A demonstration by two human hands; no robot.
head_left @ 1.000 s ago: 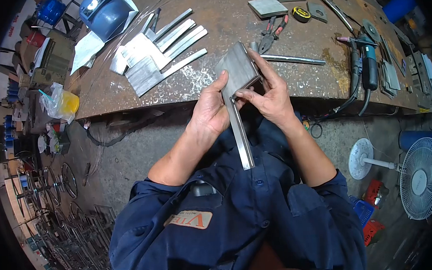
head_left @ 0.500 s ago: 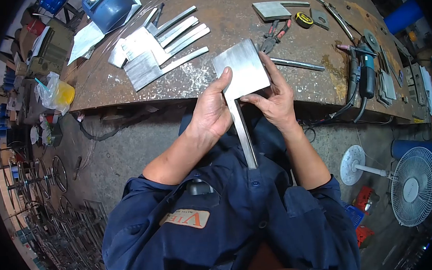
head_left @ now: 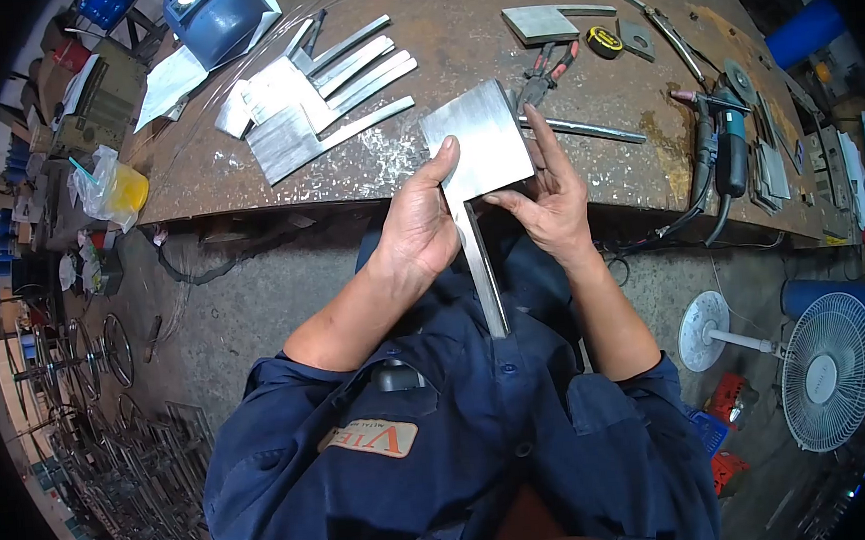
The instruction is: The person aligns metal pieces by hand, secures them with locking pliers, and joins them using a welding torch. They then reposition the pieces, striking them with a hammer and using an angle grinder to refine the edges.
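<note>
A cleaver-shaped steel piece (head_left: pixel 477 141), a flat square blade on a long narrow handle bar, is held upright between both hands in front of the rusty steel workbench (head_left: pixel 456 28). My left hand (head_left: pixel 419 226) grips it where blade meets handle, thumb on the blade's left edge. Cupping the blade's right edge and lower corner is my right hand (head_left: pixel 546 197), with fingers spread along it. The handle bar points down toward my chest.
On the bench lie several similar steel blades (head_left: pixel 316 103), red-handled pliers (head_left: pixel 544 67), a yellow tape measure (head_left: pixel 604 41), a steel rod (head_left: pixel 583 131), an angle grinder (head_left: pixel 729 139) and a blue welding helmet (head_left: pixel 214 19). A white fan (head_left: pixel 826 373) stands on the floor right.
The blade has turned from edge-on to flat toward the camera and sits slightly lower. Both hands kept their hold; the right fingers shifted along the blade's right edge.
</note>
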